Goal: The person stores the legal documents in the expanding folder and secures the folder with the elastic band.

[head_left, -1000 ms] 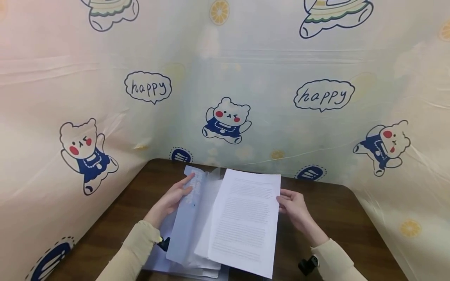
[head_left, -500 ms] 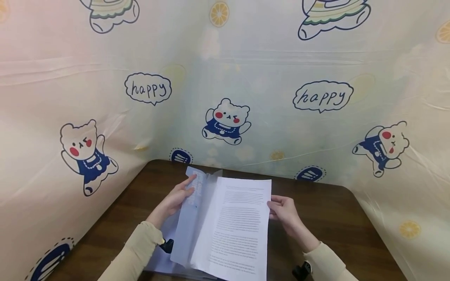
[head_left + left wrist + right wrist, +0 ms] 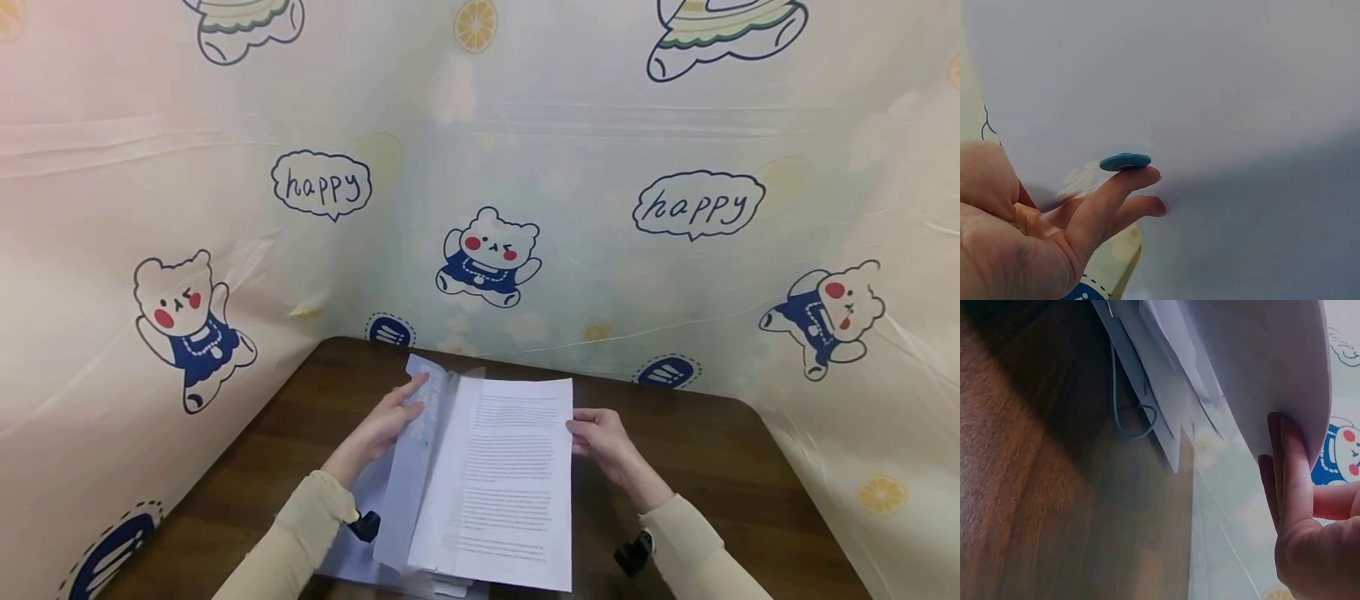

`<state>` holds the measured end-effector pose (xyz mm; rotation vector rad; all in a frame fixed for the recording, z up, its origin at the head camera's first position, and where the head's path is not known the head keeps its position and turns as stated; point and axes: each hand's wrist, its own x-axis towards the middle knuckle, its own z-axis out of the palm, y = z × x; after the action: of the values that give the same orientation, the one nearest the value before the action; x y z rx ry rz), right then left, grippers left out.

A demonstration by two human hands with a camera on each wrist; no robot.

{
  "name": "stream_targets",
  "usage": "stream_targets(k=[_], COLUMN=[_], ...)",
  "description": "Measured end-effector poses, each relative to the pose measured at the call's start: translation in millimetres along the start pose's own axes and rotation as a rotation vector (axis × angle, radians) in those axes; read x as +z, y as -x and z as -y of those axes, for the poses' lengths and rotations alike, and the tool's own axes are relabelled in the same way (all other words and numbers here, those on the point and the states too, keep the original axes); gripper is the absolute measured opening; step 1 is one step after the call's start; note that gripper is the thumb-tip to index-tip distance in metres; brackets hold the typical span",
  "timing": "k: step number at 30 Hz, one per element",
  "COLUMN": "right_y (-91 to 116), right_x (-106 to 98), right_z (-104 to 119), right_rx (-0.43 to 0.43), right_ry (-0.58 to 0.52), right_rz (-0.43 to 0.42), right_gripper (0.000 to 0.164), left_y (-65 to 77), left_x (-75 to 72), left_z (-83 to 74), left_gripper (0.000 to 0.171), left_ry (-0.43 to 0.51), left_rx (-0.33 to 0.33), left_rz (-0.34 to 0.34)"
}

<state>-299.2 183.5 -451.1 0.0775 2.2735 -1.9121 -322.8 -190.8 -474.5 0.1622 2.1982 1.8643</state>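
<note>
A light blue document folder [image 3: 408,487] lies open on the table, its cover raised and tilted. My left hand [image 3: 382,429] grips that cover near its upper left edge; in the left wrist view two fingertips reach a round blue button [image 3: 1125,162] on its underside. Printed paper [image 3: 517,483] leans over the folder's right side, with a translucent plastic sheet [image 3: 463,467] across its left part. Between thumb and fingers, my right hand [image 3: 611,450] pinches the paper's right edge. How many sheets it holds I cannot tell.
Below the folder's cover, more papers [image 3: 442,583] show at the front. A thin cord loop [image 3: 1138,434] hangs from the folder's edge over the dark wooden table [image 3: 712,475]. A patterned curtain [image 3: 585,275] surrounds the table's back and sides.
My right hand has moved left with the printed paper, which now sits straighter and partly behind the translucent sheet. My left hand keeps its grip on the cover, shifting slightly right in view.
</note>
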Motion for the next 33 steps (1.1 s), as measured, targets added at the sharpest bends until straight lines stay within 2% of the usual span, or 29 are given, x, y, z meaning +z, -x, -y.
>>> stream_targets(k=[8,23,33], right_y=[-8.1,-15.2,-14.2], right_x=[16.2,44.1,50.1], right_z=[-1.3,-10.6,-12.4], right_rx=[-0.005,-0.018,-0.029], right_ry=[-0.002,-0.046,-0.06], right_rz=[0.048,0.053,-0.034], right_gripper=[0.041,0.038,0.037], left_y=[0.9,1.0,1.9], left_x=[3.5,7.0,7.4], left_z=[-3.6,-5.8,-8.0], left_gripper=[0.064,0.063,0.063], left_ry=[-0.011,-0.002,-0.003], left_rx=[-0.02,-0.062,-0.071], left_rz=[-0.005,-0.007,-0.005])
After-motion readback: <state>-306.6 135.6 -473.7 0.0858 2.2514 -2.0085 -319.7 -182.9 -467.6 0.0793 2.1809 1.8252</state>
